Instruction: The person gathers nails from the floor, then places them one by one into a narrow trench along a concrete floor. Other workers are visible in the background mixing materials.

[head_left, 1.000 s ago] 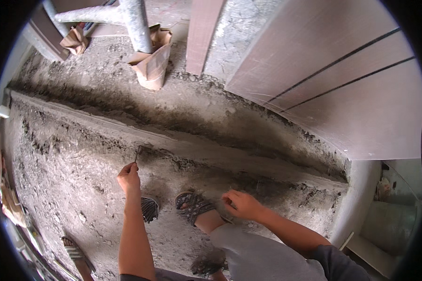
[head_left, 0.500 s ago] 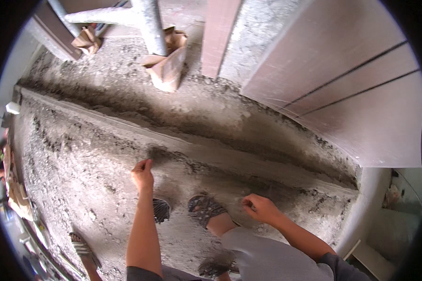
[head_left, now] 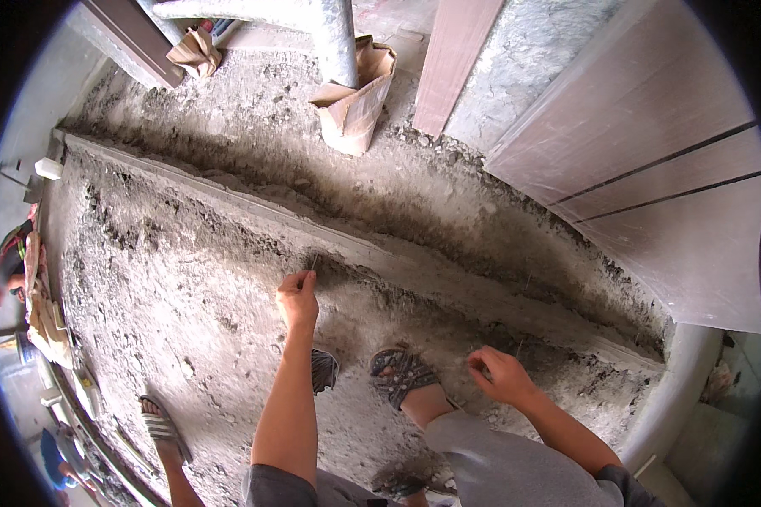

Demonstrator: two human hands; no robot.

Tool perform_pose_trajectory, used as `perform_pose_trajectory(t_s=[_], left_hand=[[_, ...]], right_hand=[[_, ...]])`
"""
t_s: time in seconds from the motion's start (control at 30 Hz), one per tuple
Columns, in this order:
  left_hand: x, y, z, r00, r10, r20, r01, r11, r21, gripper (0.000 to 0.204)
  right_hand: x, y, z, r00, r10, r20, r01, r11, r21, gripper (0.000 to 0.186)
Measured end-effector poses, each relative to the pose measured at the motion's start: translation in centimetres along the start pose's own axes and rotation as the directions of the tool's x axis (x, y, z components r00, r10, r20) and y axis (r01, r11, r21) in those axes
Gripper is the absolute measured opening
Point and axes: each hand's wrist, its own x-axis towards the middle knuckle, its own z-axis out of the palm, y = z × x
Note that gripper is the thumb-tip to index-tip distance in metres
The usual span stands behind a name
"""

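My left hand is held over the rough ground, thumb and fingers pinched together. A thin sliver seems to stick up at its fingertips, too small to name. Beyond it runs a long, low grey mortar ridge, crossing from far left to near right. My right hand hangs on the near side of the same ridge, its fingers curled in. Whatever it might hold is hidden. Between the hands, a patterned sandal is on a foot, and a dark striped thing lies beside my left forearm.
Past the ridge stand a metal pole in a brown paper bag and a brown post. A large brown panel fills the far right. Another person's striped sandal is at left, and a person in blue is lower left.
The view has shifted, so the ground, ridge and panel sit farther right in it. Both hands keep nearly the same pose and place by the ridge.
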Motion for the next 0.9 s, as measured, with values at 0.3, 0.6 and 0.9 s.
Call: perform_pose_trajectory(t_s=[0.3, 0.6, 0.9], left_hand=[[1.2, 1.0, 0.1, 0.998, 0.063, -0.012, -0.063, 0.997, 0.045, 0.018], [1.2, 0.9, 0.9, 0.992, 0.12, -0.04, -0.119, 0.993, 0.018, 0.019], [1.2, 0.3, -6.7, 0.989, 0.079, 0.126, -0.102, 0.977, 0.187, 0.039]], right_hand=[[1.0, -0.9, -0.1, 1.0, 0.009, 0.013, -0.009, 1.0, -0.009, 0.017], [1.2, -1.1, -0.7, 1.0, 0.01, -0.003, -0.009, 1.0, 0.01, 0.017], [6.9, -5.3, 3.8, 0.954, -0.293, 0.056, 0.289, 0.955, 0.068, 0.019]])
